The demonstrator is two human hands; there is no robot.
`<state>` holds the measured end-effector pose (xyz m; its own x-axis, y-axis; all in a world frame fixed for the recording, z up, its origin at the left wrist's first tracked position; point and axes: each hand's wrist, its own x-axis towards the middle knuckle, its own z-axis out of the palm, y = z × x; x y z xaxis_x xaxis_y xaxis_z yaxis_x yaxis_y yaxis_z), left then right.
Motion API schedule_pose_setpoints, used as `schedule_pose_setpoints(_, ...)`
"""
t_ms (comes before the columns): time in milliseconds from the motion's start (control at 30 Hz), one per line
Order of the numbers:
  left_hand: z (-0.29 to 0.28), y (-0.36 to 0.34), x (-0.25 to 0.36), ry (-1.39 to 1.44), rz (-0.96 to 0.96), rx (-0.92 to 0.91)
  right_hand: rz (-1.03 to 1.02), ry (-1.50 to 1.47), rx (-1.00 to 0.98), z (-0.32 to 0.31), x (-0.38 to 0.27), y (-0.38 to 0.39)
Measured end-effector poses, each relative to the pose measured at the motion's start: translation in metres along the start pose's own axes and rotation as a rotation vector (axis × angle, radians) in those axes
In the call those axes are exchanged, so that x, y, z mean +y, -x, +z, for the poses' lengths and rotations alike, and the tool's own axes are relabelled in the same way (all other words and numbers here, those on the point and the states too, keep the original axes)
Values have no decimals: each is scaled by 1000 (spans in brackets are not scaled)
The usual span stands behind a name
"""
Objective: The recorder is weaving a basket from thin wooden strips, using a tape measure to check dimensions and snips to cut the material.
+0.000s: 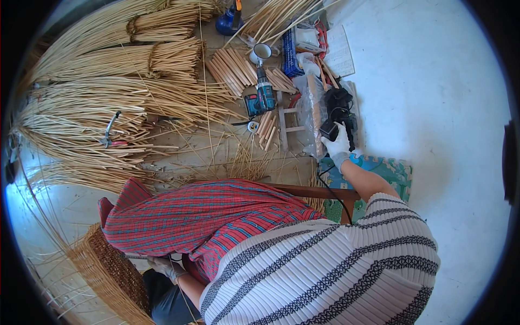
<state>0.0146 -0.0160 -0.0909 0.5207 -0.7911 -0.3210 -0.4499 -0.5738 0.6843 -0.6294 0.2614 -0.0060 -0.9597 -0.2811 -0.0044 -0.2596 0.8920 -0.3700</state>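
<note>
My right hand (337,144), in a white glove, reaches out at the upper right. Its thumb and a finger lie on either side of a small black box (329,129), touching it. Just beyond is a tangle of black gear (340,103) on a plastic-wrapped board (314,116). Low on the left, my left hand (167,267), gloved too, is closed beside the red plaid cloth (216,208) over my lap. A thin greyish rod-like thing shows by its fingers, partly hidden by the cloth. Near that hand stands a woven wicker basket (103,271).
Bundles of wicker rods (119,59) fill the upper left, with pliers-like cutters (112,132) on them. A cordless drill (261,97), a tape measure (252,127), short wooden sticks (230,70) and a white mug (261,52) lie ahead. Foam mats (379,170) are at right.
</note>
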Motion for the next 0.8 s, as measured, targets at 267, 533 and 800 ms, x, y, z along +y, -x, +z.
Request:
schedule_pose_setpoints(267,1,8,11,-8,19,-11,3,-20,1,7,15,-3)
schedule_pose_setpoints(533,2,-5,-15,-4,90,6,0,0,1,6,11,-2)
schedule_pose_setpoints(800,3,-14,-35,131,153,-27,7,15,-5,4,8,-2)
